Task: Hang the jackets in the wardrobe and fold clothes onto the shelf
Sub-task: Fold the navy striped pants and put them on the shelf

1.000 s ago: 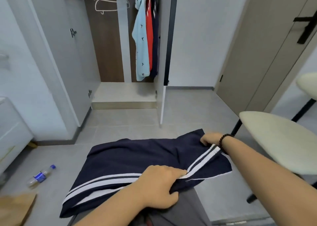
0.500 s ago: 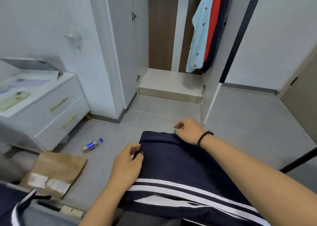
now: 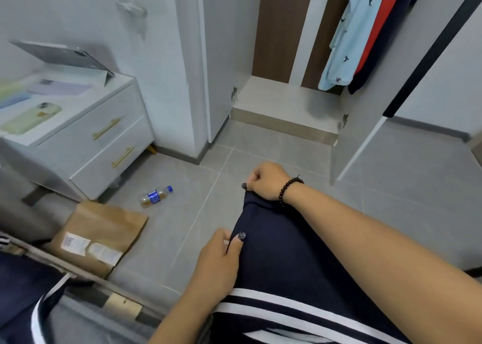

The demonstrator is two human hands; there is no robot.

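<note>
Left hand [image 3: 216,262] pinches the near edge of the navy garment [image 3: 300,260], thumb on top; right hand [image 3: 266,182] grips its far corner in curled fingers. The garment lies across the person's lap, above the floor [image 3: 260,150]. Risk: with only two edge holds, a loose fold may slide off and drop. Beyond, a bottle [image 3: 155,196] on the floor is a tripping hazard before the wardrobe [image 3: 284,101].
</note>
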